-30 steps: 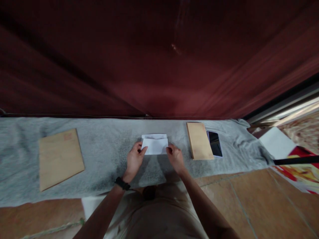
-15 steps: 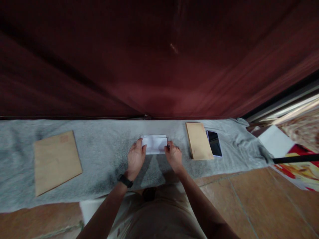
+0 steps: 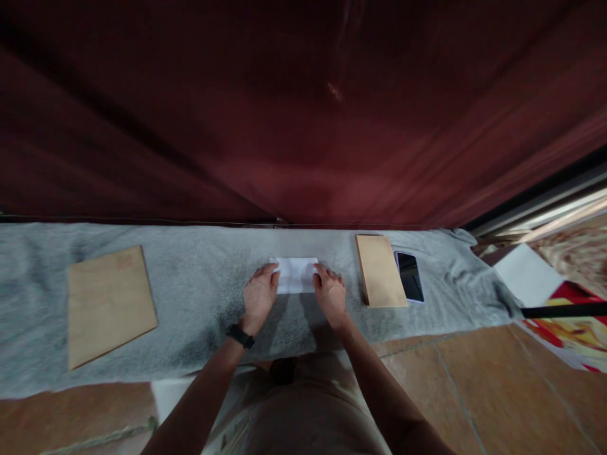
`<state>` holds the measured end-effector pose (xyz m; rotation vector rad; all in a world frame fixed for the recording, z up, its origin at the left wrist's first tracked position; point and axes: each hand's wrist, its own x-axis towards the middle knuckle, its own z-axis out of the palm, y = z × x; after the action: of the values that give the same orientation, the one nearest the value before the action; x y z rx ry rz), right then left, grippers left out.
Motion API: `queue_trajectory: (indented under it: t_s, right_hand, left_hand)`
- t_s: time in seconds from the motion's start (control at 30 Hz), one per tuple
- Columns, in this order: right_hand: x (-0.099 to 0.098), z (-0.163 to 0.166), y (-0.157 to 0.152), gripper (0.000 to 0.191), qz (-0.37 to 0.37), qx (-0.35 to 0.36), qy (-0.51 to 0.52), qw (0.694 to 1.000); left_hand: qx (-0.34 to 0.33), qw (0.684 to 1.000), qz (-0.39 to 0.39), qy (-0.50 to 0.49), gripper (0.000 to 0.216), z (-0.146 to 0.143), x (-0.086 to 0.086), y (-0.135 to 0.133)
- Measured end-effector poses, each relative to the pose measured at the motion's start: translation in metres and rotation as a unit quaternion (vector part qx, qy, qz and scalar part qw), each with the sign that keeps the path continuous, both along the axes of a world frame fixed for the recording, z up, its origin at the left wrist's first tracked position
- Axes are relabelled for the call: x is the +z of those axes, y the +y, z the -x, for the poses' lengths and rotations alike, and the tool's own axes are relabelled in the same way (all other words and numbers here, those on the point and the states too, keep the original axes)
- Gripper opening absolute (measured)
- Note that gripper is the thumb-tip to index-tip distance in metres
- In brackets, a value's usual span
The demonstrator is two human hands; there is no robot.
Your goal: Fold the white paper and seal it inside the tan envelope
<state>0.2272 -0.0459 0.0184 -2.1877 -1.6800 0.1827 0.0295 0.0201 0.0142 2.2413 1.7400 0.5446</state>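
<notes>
A small folded white paper [image 3: 295, 274] lies on the grey cloth [image 3: 199, 297] in front of me. My left hand [image 3: 260, 296] rests on its left end with the fingers stretched flat. On the paper's right end lies my right hand [image 3: 329, 294], its fingers also pressed down flat. The lower edge of the paper is hidden behind both hands. A black band is on my left wrist.
A large brown envelope [image 3: 110, 303] lies on the cloth at the left. A stack of brown envelopes [image 3: 380, 270] and a dark phone [image 3: 410, 275] lie at the right. A dark red curtain [image 3: 303, 114] hangs behind. White paper [image 3: 526, 273] lies on the tiled floor at far right.
The paper's near flap has been folded over away from me, so the paper is now narrower. Both hands went from pinching its ends to pressing flat on it.
</notes>
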Motion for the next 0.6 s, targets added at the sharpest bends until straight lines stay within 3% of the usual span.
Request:
queue_trajectory:
  t_s: [0.4,0.6]
  right_hand:
    - [-0.0016,-0.0012,0.0018,0.037,0.018,0.001,0.006,1.0]
    - [0.0046,0.0027,-0.0003,0.036,-0.039,0.004,-0.021,0.999]
  left_hand:
    - [0.002,1.0,-0.007,0.013,0.04,-0.0053,0.0054,-0.0039]
    - [-0.005,1.0,-0.008,-0.029,0.043,-0.0058,0.0029,-0.0051]
